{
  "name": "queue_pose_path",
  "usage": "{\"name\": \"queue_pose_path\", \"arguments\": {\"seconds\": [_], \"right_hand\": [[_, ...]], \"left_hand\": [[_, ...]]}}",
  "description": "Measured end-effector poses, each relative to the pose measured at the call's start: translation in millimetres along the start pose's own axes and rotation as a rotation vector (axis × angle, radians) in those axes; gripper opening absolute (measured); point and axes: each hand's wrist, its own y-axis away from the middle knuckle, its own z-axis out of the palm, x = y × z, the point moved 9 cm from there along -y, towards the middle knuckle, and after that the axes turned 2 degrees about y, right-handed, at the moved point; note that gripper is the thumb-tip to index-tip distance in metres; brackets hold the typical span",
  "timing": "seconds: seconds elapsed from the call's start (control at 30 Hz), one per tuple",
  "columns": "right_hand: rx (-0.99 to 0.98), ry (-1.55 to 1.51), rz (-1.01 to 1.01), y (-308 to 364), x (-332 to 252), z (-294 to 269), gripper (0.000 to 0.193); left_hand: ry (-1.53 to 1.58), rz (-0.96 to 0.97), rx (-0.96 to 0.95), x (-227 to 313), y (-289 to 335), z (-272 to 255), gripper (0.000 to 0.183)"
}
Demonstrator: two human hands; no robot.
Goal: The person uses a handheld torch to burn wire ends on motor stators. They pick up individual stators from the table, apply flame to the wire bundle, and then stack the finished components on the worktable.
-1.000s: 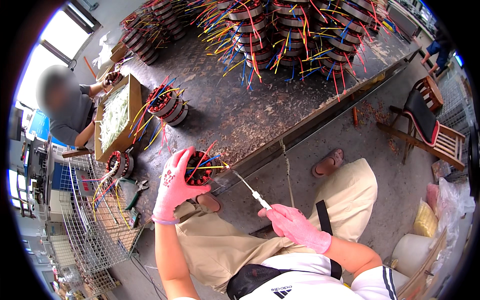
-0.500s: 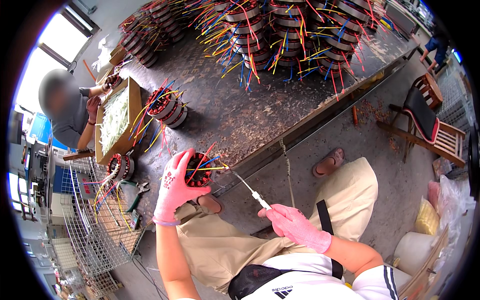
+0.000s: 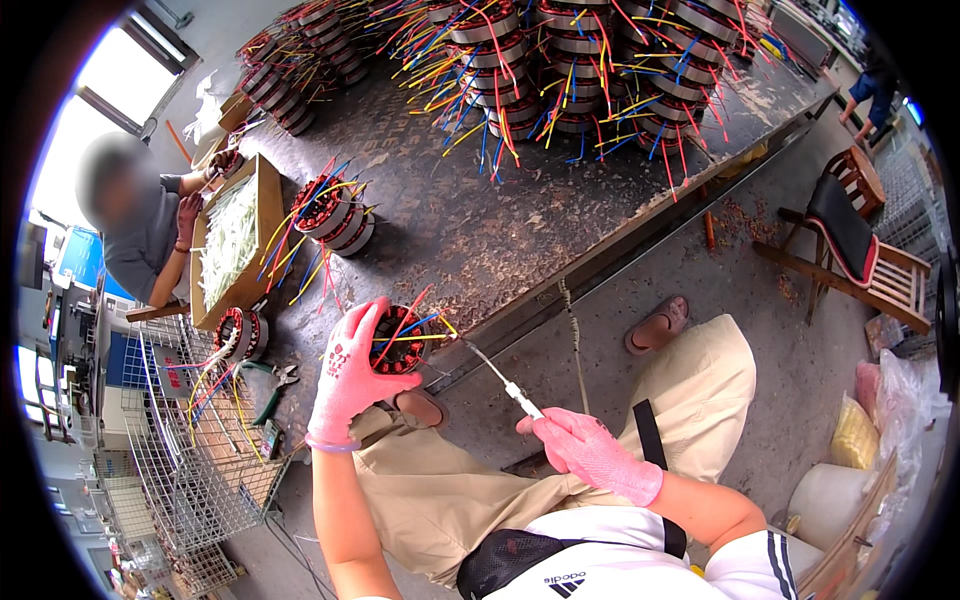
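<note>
My left hand (image 3: 350, 372), in a pink glove with a purple band at the wrist, is closed around a motor stator (image 3: 398, 340) at the table's front edge. Red copper windings line the stator's ring, and red, blue and yellow wires stick out of it. In my right hand (image 3: 590, 452), also gloved in pink, is a white-handled tool with a thin metal shaft (image 3: 518, 395). Its tip comes close to the stator's wire ends; whether they touch is too small to tell.
More stators (image 3: 338, 215) stand behind my left hand, with tall stacks (image 3: 575, 75) at the back. Cutting pliers (image 3: 272, 390) lie left of my left hand. A co-worker (image 3: 140, 225) sits beside a box (image 3: 262, 215) of pale strips. A wooden chair (image 3: 850, 235) is at right.
Both my hands stay in place. The stator's blue and yellow wire ends have shifted slightly, a yellow one now bent upward. The co-worker's near hand has moved a little.
</note>
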Motion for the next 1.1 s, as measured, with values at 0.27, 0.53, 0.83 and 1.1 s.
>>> {"name": "queue_pose_path", "arguments": {"seconds": [0.27,0.53,0.83,1.1], "right_hand": [[-0.006,-0.038,0.005,0.4,-0.1,1.4,0.032],[-0.013,-0.037,0.007,0.3,-1.7,1.8,0.031],[-0.013,-0.049,-0.007,-1.7,2.9,1.3,0.03],[0.008,-0.024,0.018,0.6,-1.7,-0.8,0.032]], "left_hand": [[0.003,-0.004,0.002,-1.3,0.6,0.5,0.104],[-0.003,-0.011,-0.004,-0.5,0.6,0.1,0.105],[0.009,0.007,0.002,-0.6,-0.2,1.0,0.104],[0.066,-0.012,-0.009,-1.8,1.0,0.6,0.103]]}}
